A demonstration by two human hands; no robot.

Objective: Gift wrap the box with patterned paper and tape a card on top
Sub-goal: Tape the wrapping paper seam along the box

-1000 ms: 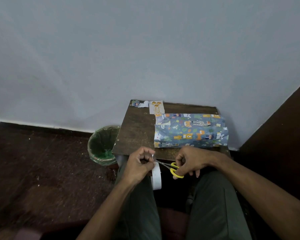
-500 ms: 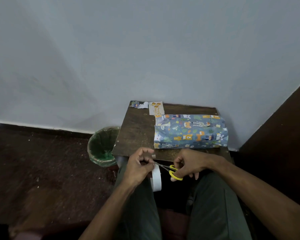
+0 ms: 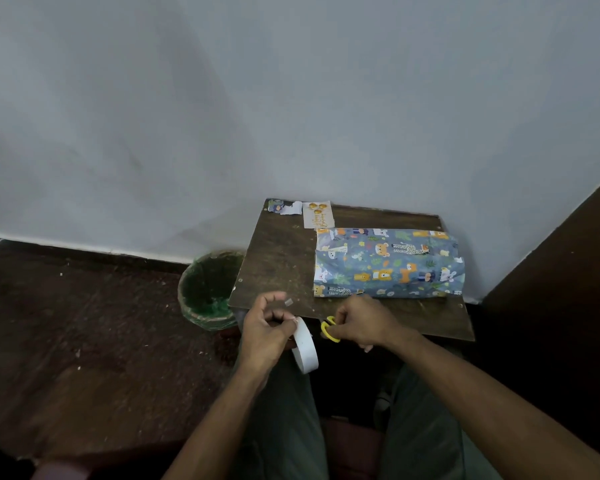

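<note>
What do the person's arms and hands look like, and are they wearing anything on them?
Both arms are bare all the way down: no sleeves, no gloves. I can see no watch, bracelet or ring on the left hand or the right hand, though the picture is dim. Grey-green trousers cover the legs below.

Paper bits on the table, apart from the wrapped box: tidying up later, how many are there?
2. A torn patterned scrap lies at the table's far left corner; the card lies just right of it. Others may hide behind the wrapped box.
</note>
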